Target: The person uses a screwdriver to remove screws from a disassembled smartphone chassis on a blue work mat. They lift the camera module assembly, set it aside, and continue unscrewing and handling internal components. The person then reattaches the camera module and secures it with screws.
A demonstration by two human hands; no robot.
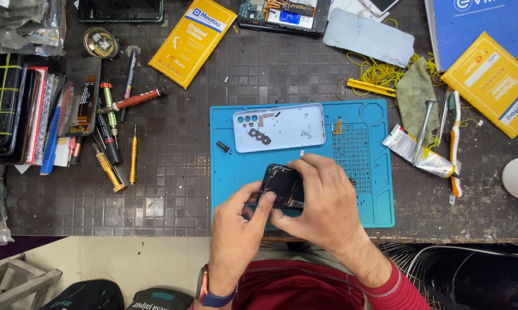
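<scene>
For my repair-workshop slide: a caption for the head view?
Both hands, left hand and right hand, grip a dark phone body over a blue mat.

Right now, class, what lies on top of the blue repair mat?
On the blue mat lie a pale phone back cover and a small black bit. Both hands hold a dark phone body, hiding the mat beneath.

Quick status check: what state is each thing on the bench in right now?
Dark phone body: opened, gripped by left hand and right hand.
Pale back cover: removed, lying inside-up on blue mat.
Glue tube: squeezed, crumpled.
Second phone: back off, board exposed.
Screwdrivers: lying loose.
</scene>
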